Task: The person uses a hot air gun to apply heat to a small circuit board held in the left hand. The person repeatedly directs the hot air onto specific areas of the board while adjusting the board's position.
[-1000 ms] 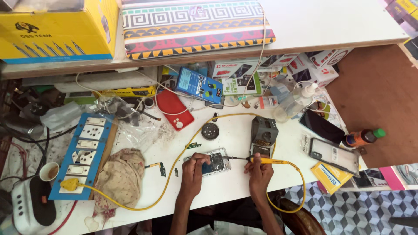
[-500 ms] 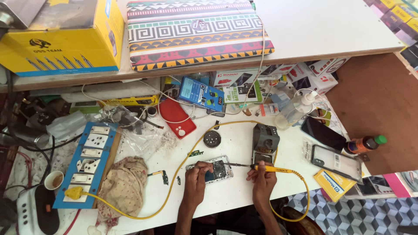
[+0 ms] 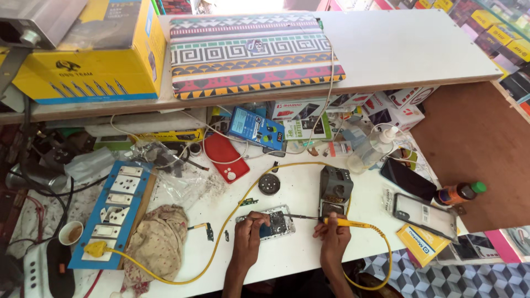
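An opened phone with its circuit board showing point(image 3: 274, 222) lies on the white table near the front edge. My left hand point(image 3: 252, 226) rests on its left end and holds it down. My right hand point(image 3: 332, 234) grips a yellow-handled soldering iron point(image 3: 346, 222), whose metal tip points left and reaches the phone's right edge. The iron's yellow cable point(image 3: 221, 237) loops across the table to a plug in the blue switch board point(image 3: 113, 212). A grey soldering stand point(image 3: 334, 190) sits just behind my right hand.
A stained rag point(image 3: 157, 240) lies left of the phone. Behind are a round black disc point(image 3: 269, 184), a red phone cover point(image 3: 226, 158) and a blue meter point(image 3: 255, 128). To the right are a dark phone point(image 3: 408, 178), a clear case point(image 3: 424, 213) and an orange bottle point(image 3: 457, 193). A shelf above holds a yellow box point(image 3: 94, 55) and patterned laptop point(image 3: 251, 52).
The camera view has shifted down and slightly right. Both hands stay on the phone and the iron, with the tip still at the phone's right edge.
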